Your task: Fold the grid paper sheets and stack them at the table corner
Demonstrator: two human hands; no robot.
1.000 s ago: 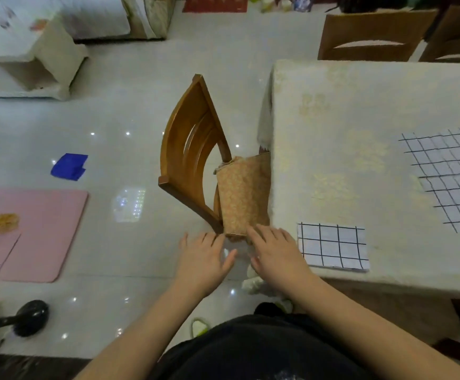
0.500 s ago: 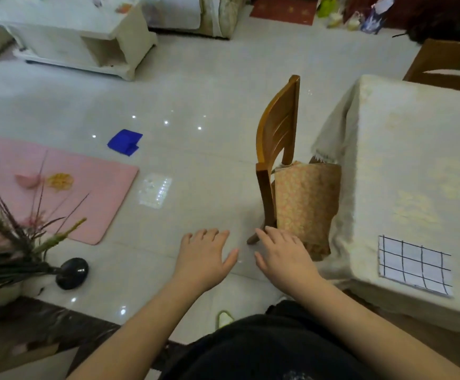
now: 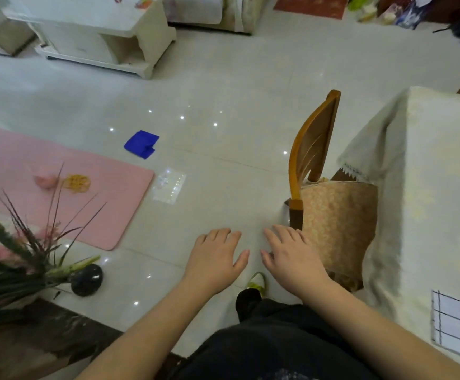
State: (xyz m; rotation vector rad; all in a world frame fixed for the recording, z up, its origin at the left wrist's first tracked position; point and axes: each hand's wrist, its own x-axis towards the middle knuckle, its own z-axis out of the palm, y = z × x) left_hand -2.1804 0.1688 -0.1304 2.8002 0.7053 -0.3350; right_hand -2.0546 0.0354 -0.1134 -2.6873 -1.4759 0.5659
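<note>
Both hands, the left hand [image 3: 214, 257] and the right hand [image 3: 292, 259], are open and hold nothing above the floor, so the person should turn back to the table [image 3: 437, 187], where one folded grid paper sheet [image 3: 458, 325] lies at the near corner.

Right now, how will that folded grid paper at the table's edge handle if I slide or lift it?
The grid paper looks thin and flat, so probably light and floppy. On the draped tablecloth it may drag the fabric rather than slide.
</note>
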